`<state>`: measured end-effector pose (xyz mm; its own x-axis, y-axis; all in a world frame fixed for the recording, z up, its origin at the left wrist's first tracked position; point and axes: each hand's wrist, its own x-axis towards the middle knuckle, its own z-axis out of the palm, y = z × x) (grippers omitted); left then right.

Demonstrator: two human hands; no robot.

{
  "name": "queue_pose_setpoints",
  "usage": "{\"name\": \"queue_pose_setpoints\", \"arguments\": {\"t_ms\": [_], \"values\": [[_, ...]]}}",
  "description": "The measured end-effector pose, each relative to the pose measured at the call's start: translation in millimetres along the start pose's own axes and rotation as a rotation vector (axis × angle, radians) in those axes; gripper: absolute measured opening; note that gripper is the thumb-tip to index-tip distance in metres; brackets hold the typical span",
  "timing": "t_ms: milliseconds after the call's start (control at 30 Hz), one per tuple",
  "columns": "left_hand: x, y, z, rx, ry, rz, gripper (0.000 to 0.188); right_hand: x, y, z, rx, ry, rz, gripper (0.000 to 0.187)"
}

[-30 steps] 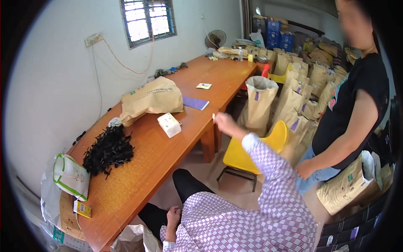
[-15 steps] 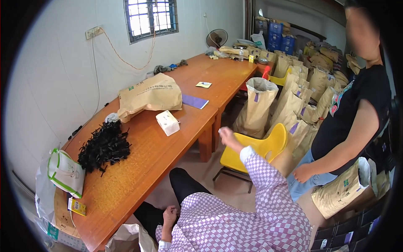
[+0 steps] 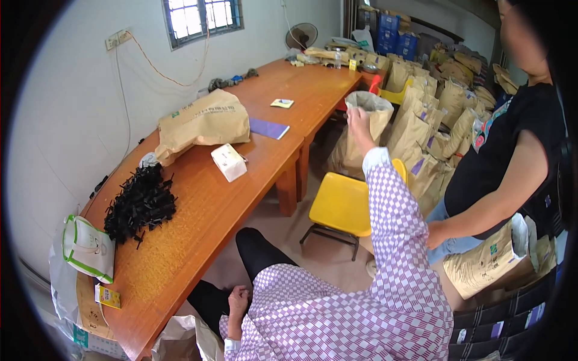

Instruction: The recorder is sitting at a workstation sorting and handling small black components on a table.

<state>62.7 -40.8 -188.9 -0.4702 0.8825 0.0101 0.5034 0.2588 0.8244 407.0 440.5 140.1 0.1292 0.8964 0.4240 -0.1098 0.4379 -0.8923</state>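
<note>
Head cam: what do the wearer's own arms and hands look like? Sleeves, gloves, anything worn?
Both arms wear long sleeves in a purple-and-white checked fabric with white cuffs. The left hand and right hand are bare: no gloves. No rings or watch can be made out at this size.

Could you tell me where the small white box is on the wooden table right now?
The white box lies left of centre on the wooden table, just below the brown paper sack, right of the black pile.

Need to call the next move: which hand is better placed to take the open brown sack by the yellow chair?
Right. The right hand is raised beside the open brown sack; the left hand rests fisted by the lap.
</note>
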Motion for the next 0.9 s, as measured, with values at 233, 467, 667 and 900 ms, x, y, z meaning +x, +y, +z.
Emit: {"name": "queue_pose_setpoints", "arguments": {"t_ms": [233, 467, 667, 900], "values": [[2.8, -5.7, 5.3, -0.146, -0.017, -0.037, 0.019, -5.2, 40.5, -22.0, -0.189, -0.033, -0.206, 0.026], [-4.5, -2.7, -0.2, -0.031, 0.002, -0.025, 0.02, -62.3, 30.0, -19.2, -0.192, -0.157, 0.226, 0.028], [6.3, 8.8, 0.8, -0.019, -0.003, 0.031, 0.019, -6.5, -29.4, -15.6, 0.262, 0.007, 0.151, 0.024], [-20.2, 29.8, -18.6, 0.047, 0.039, -0.066, 0.021, -98.6, 0.8, 77.2, -0.057, -0.513, 0.103, 0.02]]}}
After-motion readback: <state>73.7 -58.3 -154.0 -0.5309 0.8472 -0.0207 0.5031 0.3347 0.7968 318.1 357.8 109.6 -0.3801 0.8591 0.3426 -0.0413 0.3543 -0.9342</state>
